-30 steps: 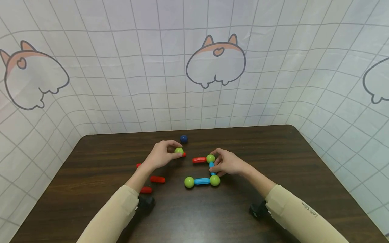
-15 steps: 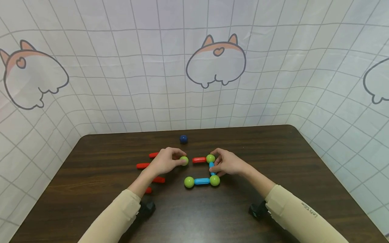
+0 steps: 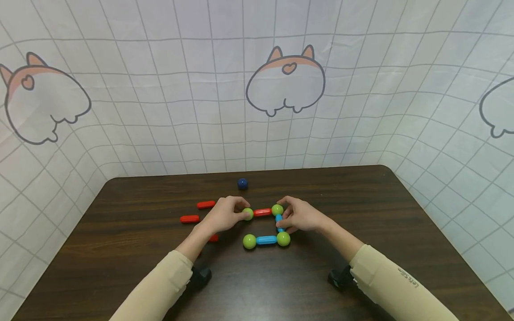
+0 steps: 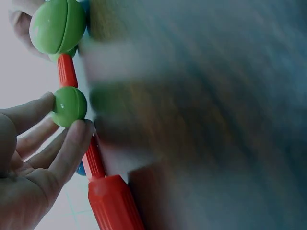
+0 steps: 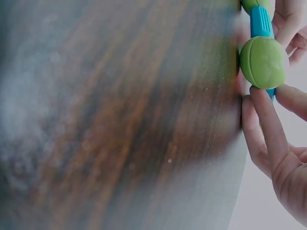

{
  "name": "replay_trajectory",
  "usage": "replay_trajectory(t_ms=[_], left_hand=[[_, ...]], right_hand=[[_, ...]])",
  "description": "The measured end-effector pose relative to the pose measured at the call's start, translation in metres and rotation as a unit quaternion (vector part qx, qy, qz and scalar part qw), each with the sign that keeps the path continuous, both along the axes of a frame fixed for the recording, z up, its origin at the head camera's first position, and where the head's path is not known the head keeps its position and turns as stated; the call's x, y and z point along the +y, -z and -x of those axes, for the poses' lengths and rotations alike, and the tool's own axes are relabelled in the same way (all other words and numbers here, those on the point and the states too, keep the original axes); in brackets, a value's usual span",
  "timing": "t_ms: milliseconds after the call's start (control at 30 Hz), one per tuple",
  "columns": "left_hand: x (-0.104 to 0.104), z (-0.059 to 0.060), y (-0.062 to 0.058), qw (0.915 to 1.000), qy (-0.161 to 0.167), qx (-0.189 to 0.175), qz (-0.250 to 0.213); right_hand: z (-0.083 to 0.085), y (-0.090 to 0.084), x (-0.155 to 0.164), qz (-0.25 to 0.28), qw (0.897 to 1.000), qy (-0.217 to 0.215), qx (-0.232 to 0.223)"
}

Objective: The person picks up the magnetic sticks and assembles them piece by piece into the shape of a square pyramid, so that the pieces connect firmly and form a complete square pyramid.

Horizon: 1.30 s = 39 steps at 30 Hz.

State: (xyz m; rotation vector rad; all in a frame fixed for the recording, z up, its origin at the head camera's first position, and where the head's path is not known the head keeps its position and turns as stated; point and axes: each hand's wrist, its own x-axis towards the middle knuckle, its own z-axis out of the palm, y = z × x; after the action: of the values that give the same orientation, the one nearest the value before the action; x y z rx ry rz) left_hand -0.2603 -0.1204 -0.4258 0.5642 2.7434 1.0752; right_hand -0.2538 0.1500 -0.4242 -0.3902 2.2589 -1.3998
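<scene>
My left hand [image 3: 225, 215] pinches a green ball [image 3: 248, 214] between thumb and fingers, against the left end of a red rod [image 3: 263, 212]. That rod's right end meets another green ball [image 3: 277, 210]. From there a short blue rod [image 3: 279, 223] runs to a near green ball [image 3: 283, 239]. Around this blue rod my right hand [image 3: 304, 216] holds with thumb and fingertips. A second blue rod [image 3: 267, 240] joins the near ball to a last green ball [image 3: 249, 241]. In the left wrist view, thumb and fingers press the pinched green ball [image 4: 69, 107] from both sides.
Several loose red rods [image 3: 190, 219] lie left of the left hand, some partly hidden by the arm. Behind the hands sits a dark blue ball [image 3: 242, 183]. A printed white cloth [image 3: 225, 111] rises past the far edge of the dark wooden table [image 3: 341, 187].
My left hand has brought the green ball toward me and right, until it meets the red rod. Loose red rods on the left came into view. The right hand has barely moved.
</scene>
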Motion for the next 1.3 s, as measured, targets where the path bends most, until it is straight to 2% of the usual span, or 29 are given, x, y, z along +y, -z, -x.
replay_trajectory(t_ms=[533,833,1067,1300], left_hand=[[0.002,-0.002,-0.002,1.0000,-0.004,-0.004,0.004],[-0.005,-0.003,-0.005,0.9996,-0.022,0.007,-0.014],[-0.013,0.003,-0.008,0.9979,-0.062,0.016,-0.008],[-0.017,0.014,-0.011,0.9977,-0.058,0.033,0.014]], right_hand=[[0.001,0.000,0.001,-0.003,1.000,0.001,-0.004],[0.000,0.000,0.000,-0.001,1.000,0.005,-0.008],[0.000,-0.001,0.002,-0.002,1.000,0.003,-0.009],[-0.001,-0.003,0.004,-0.002,1.000,0.005,-0.010]])
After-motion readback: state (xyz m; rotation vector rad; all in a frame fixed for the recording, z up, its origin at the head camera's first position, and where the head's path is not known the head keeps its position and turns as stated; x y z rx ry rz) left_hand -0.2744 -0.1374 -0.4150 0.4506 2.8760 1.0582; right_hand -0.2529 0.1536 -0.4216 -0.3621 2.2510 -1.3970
